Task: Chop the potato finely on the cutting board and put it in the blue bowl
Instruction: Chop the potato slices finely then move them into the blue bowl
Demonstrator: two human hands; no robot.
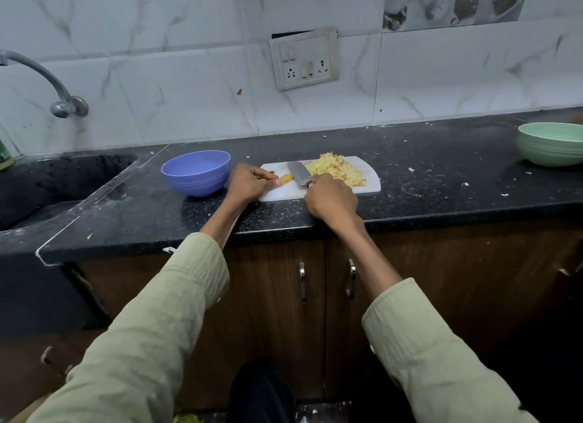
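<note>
A white cutting board (pixel 369 182) lies on the black counter. A heap of chopped potato (pixel 337 167) covers its far right part. My left hand (pixel 249 182) pinches a small uncut potato piece (pixel 286 179) on the board's left side. My right hand (pixel 331 198) grips the handle of a knife (pixel 299 173), whose blade stands on the board right beside that piece. The blue bowl (pixel 197 171) sits just left of the board, with nothing seen inside it.
A green bowl (pixel 552 143) stands at the far right of the counter (pixel 441 157). A sink (pixel 47 186) with a tap (pixel 60 97) lies to the left. A wall socket (pixel 304 59) hangs above the board. Potato scraps dot the counter.
</note>
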